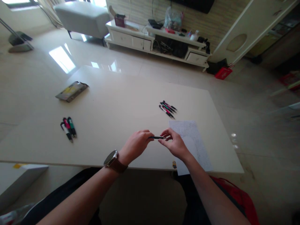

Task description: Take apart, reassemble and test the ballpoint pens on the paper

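Both hands meet over the near middle of the cream table (122, 103). My left hand (136, 145), with a watch on its wrist, and my right hand (174, 145) each pinch one end of a thin dark pen (157, 137) held level just above the tabletop. A sheet of written paper (195, 140) lies under and beside my right hand. Several pens (168, 108) lie in a small heap beyond the paper. Three more pens (68, 128) lie together at the left.
A flat yellow-grey pen box (71, 91) lies at the table's far left. A white TV cabinet (159, 42) with clutter stands along the far wall, a grey ottoman (82, 17) to its left. A red bag (236, 195) sits by my right leg.
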`<move>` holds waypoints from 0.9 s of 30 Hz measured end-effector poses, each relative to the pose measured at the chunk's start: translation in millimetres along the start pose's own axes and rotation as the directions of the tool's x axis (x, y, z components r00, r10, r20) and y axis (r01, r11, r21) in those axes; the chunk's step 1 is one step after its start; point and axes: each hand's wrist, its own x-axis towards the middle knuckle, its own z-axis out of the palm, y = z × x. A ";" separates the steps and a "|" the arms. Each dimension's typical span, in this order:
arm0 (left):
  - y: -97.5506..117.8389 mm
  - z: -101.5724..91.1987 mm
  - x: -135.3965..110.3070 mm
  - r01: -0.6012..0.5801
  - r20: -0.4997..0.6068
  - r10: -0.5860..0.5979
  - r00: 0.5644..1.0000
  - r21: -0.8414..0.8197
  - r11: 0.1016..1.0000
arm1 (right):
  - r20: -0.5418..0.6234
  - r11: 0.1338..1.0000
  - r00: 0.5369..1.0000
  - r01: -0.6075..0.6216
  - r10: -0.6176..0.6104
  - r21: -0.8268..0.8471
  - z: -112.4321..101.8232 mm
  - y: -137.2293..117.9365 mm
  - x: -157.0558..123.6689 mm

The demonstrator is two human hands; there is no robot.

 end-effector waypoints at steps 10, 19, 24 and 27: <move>-6.7 1.0 -6.1 0.013 -0.005 -0.012 1.000 0.018 1.000 | -0.047 0.999 0.998 0.043 -0.044 -0.020 8.4 1.0 4.8; -10.0 -8.0 -0.8 0.014 -0.014 -0.014 1.000 0.022 1.000 | -0.032 0.999 0.999 0.036 -0.035 0.032 9.4 -5.1 3.8; -7.8 -4.6 2.9 0.003 -0.006 -0.003 1.000 0.027 1.000 | 0.008 0.996 0.998 -0.063 0.063 0.066 9.7 0.1 5.4; -5.3 -3.6 2.2 0.002 0.000 -0.002 1.000 0.044 0.999 | -0.025 0.997 0.999 -0.032 0.034 0.068 9.8 3.0 6.4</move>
